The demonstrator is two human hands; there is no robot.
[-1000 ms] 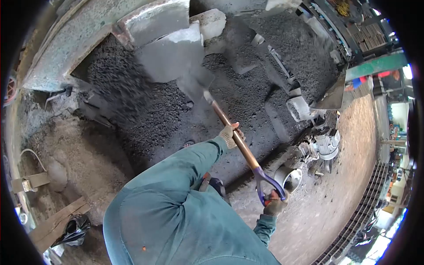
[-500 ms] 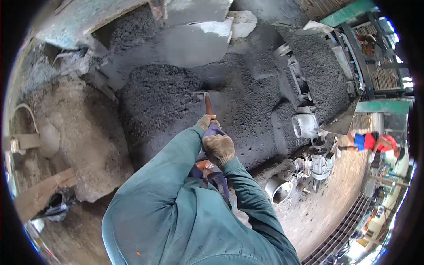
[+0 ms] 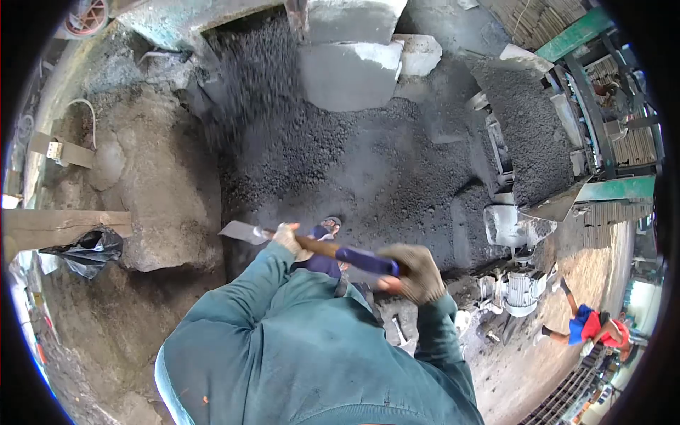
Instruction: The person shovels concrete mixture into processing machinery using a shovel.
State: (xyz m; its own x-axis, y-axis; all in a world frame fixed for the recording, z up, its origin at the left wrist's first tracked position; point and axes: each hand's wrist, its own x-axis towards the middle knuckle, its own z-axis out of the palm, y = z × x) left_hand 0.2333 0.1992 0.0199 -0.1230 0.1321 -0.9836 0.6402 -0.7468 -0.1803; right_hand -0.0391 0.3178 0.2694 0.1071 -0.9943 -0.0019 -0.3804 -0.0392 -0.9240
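Observation:
A shovel (image 3: pixel 322 246) lies crosswise in front of my body, its metal blade pointing left. My left hand (image 3: pixel 287 239), in a knit glove, is wrapped round the shaft close to the blade. At the purple grip end my right hand (image 3: pixel 416 273), gloved too and slightly blurred, holds on. The blade looks bare. Beyond it spreads a bed of dark, grainy material (image 3: pixel 312 145), and loose grains blur in motion at its far left. My shoe shows partly under the shaft.
A large rough block (image 3: pixel 166 191) stands left, beside a wooden beam (image 3: pixel 78 223) with a black plastic bag (image 3: pixel 92 249). Grey slabs (image 3: pixel 347 78) lie ahead. An electric motor (image 3: pixel 520 292) sits right; past it a person in red (image 3: pixel 591 327) bends over.
The shovel has swung from pointing forward to lying crosswise, blade left. My hands have moved apart along it. Dark grains now fly at the far left. The person in red has bent over.

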